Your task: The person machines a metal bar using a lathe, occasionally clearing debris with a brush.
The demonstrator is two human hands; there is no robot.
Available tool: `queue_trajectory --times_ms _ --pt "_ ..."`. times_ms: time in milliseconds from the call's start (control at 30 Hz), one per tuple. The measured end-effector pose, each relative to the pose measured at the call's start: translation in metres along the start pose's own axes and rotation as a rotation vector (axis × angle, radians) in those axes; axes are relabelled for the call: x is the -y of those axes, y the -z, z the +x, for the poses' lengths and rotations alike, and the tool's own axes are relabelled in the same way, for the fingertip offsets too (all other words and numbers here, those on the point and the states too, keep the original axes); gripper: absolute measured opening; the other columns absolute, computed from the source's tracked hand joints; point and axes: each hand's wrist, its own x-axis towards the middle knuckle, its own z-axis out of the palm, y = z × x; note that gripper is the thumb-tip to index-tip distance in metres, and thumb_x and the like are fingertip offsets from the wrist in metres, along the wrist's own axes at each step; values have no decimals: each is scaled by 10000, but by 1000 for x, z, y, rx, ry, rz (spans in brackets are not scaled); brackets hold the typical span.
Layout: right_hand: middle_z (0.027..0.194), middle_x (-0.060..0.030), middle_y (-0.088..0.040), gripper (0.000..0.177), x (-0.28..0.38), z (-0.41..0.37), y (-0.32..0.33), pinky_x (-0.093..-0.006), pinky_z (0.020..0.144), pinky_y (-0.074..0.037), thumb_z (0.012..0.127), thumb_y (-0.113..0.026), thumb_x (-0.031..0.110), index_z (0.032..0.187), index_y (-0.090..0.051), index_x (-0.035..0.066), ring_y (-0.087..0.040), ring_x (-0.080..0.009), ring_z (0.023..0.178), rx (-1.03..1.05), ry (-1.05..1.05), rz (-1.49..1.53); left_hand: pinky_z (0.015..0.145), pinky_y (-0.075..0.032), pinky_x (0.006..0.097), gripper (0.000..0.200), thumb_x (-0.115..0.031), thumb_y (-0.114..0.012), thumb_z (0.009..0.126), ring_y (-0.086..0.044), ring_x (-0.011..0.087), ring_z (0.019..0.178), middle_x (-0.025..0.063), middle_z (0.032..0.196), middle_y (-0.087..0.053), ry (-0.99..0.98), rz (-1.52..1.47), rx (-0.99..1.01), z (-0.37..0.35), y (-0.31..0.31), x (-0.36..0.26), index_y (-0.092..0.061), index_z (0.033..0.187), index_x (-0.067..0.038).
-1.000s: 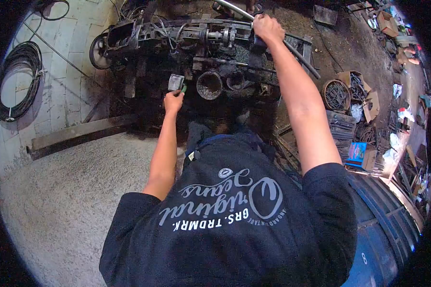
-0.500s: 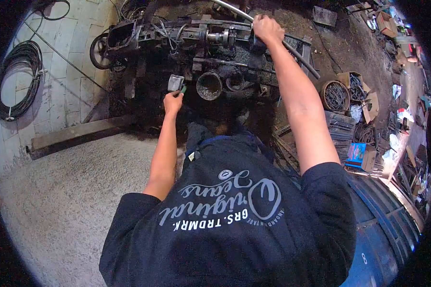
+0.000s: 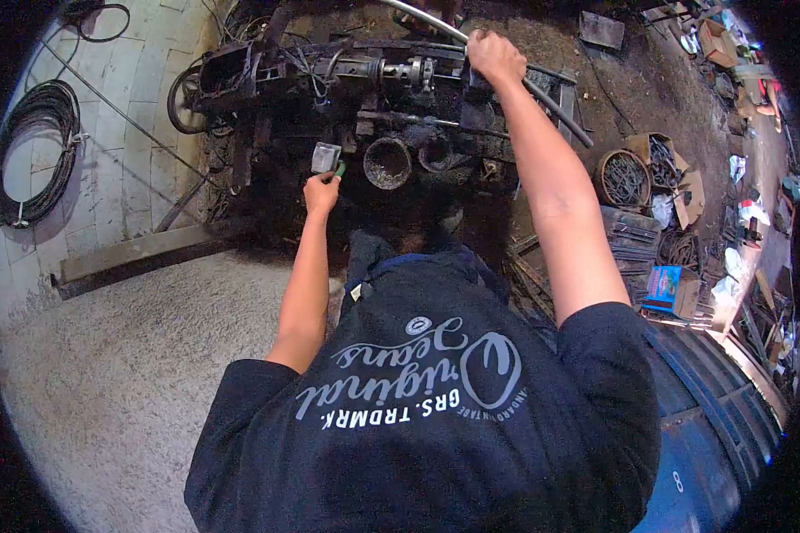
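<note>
Head view shows us our right hand (image 3: 497,59) wrapped around a long, slender rod (image 3: 431,23), bright silver above the fist, dull dark grey below, slanting over the right part of a grimy machine (image 3: 351,67). Our left hand (image 3: 321,192) curls at a pale grey, squarish block (image 3: 324,157) beside a small green piece (image 3: 340,168); whether it grips either, we cannot tell.

Grimy, matt metal all over the machine (image 3: 351,67), a smooth metal rod (image 3: 428,19) gleaming at its far side, rough floor (image 3: 151,382) near left of it, matt cloth shirt (image 3: 400,471) in front!
</note>
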Motion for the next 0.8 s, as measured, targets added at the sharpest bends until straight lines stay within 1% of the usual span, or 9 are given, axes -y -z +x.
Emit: queue_trajectory --times_ms 133,367,433,533,800 --pt "1168 -218 -647 599 -1 -2 3 -479 974 -444 919 -328 479 1120 -685 41 -613 -388 1107 -6 -1 -5 900 -500 402 367 -264 -703 801 -652 345 1025 189 1070 -691 -6 7 1 -2 1 -1 -708 1124 -90" --pt "1150 -204 -659 588 0 -3 2 -469 961 -453 927 -327 481 1095 -703 62 -618 -370 1101 -20 -12 -12 903 -498 402 361 -262 -699 804 -654 333 1030 180 1077 -692 14 7 -2 -10 6 -10 -710 1115 -79" --pt "1149 -199 -661 587 0 -3 5 -461 954 -458 933 -329 487 1084 -709 66 -622 -358 1097 29 -8 -23 902 -499 400 352 -263 -694 810 -656 326 1029 176 1079 -693 15 15 -7 -13 9 -14 -711 1108 -76" --pt "1150 -198 -660 585 0 -4 7 -457 953 -460 935 -332 495 1090 -709 75 -625 -350 1095 32 -24 -12 903 -498 399 348 -266 -691 815 -657 322 1030 170 1081 -695 17 14 -4 -13 7 -14 -712 1106 -75" --pt "1126 -203 -669 584 -2 -3 5 -460 947 -465 922 -338 488 1071 -714 67 -629 -362 1085 29 -14 -14 911 -496 400 356 -271 -694 815 -651 327 1044 179 1086 -691 25 7 -11 -7 3 -4 -709 1115 -79"
